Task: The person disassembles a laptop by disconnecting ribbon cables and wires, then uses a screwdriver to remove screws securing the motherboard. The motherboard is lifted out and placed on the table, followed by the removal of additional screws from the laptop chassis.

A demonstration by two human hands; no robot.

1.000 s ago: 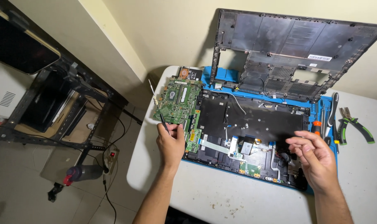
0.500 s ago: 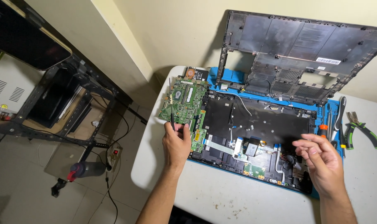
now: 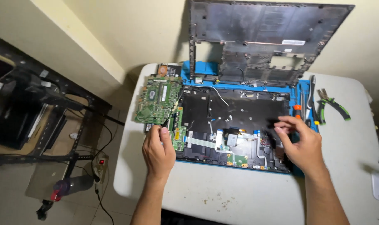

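We pinched the flat green circuit board [image 3: 158, 100] at its lower edge with our left hand [image 3: 158, 152], lifted beside the matte black laptop shell [image 3: 235, 125]. Our right hand [image 3: 302, 146] hovered above it, fingers loosely spread, holding nothing.

You get warm, even overhead light; the table [image 3: 239, 196] is brightest, the floor at left dim. Soft shadows fall under your hands. Edges bow slightly; focus stays sharp.
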